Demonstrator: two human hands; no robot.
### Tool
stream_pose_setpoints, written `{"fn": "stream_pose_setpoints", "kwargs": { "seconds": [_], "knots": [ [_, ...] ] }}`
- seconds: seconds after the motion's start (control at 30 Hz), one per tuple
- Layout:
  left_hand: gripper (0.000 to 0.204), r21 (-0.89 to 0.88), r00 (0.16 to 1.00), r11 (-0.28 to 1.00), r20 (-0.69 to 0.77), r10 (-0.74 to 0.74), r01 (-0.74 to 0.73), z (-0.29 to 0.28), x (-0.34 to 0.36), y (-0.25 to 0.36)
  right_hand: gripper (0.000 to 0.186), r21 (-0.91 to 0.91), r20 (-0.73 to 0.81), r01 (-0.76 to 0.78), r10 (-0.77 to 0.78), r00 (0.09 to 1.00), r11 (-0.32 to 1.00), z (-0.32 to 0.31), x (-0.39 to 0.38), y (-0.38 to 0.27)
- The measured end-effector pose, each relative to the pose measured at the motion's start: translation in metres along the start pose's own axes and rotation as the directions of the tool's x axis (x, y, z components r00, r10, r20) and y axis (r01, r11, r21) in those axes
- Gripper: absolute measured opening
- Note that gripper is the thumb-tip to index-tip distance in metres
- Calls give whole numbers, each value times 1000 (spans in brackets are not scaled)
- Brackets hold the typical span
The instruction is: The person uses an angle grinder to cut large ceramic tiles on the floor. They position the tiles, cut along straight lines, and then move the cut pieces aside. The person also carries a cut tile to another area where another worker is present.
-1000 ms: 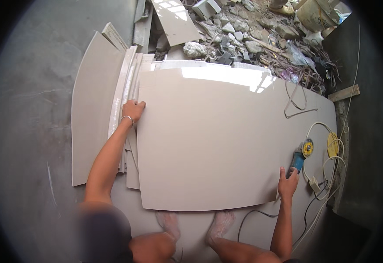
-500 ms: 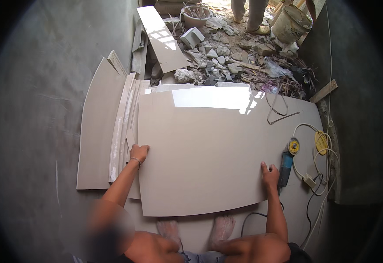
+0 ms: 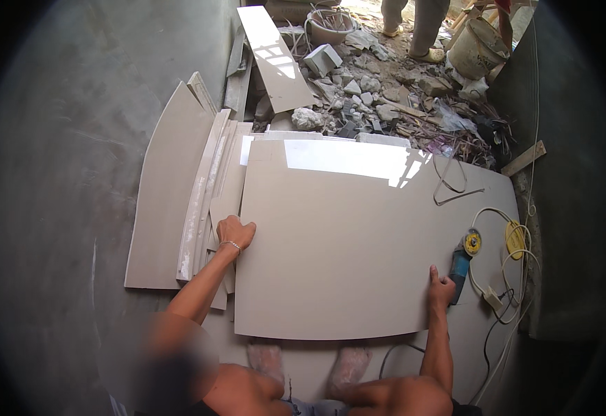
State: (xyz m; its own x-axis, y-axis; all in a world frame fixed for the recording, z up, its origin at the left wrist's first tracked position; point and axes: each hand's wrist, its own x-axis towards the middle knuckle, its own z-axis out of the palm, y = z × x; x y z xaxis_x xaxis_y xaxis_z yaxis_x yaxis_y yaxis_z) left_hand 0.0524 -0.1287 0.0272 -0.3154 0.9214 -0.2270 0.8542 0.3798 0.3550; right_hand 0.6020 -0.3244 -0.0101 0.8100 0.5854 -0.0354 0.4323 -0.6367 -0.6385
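Note:
A large, glossy beige tile (image 3: 337, 256) lies in front of my bare feet, with light reflected along its far part. My left hand (image 3: 236, 232) is closed on its left edge, beside a stack of narrow cut tile strips (image 3: 206, 187). My right hand (image 3: 441, 288) grips the right edge, thumb up and the other fingers curled, partly hidden. Close by that hand rests a blue angle grinder (image 3: 461, 267) with a yellow-centred disc. More beige tile surface shows beyond and to the right of the held tile.
A pale cable (image 3: 502, 260) loops along the right wall, beside a yellow object (image 3: 515, 240). Rubble (image 3: 369, 90) covers the ground beyond the tiles. A tile piece (image 3: 275, 62) leans there. Farther back, another person's legs (image 3: 427, 28) stand near a dirty bucket (image 3: 477, 48).
The view has tilted and shifted slightly. Both hands stay on the tile's edges, and the tile appears to sit slightly farther right of the cut strips. My right hand covers more of the grinder's handle.

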Motion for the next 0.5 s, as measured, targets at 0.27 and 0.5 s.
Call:
{"fn": "stream_pose_setpoints", "kwargs": {
  "seconds": [0.27,0.5],
  "knots": [
    [45,100,997,993,-24,70,-67,-2,3,24,71,-8,24,16,-15,1000,1000,7,34,2],
    [48,20,999,999,23,47,-47,10,7,9,70,-12,132,52,-50,990,999,10,44,10]
  ]
}}
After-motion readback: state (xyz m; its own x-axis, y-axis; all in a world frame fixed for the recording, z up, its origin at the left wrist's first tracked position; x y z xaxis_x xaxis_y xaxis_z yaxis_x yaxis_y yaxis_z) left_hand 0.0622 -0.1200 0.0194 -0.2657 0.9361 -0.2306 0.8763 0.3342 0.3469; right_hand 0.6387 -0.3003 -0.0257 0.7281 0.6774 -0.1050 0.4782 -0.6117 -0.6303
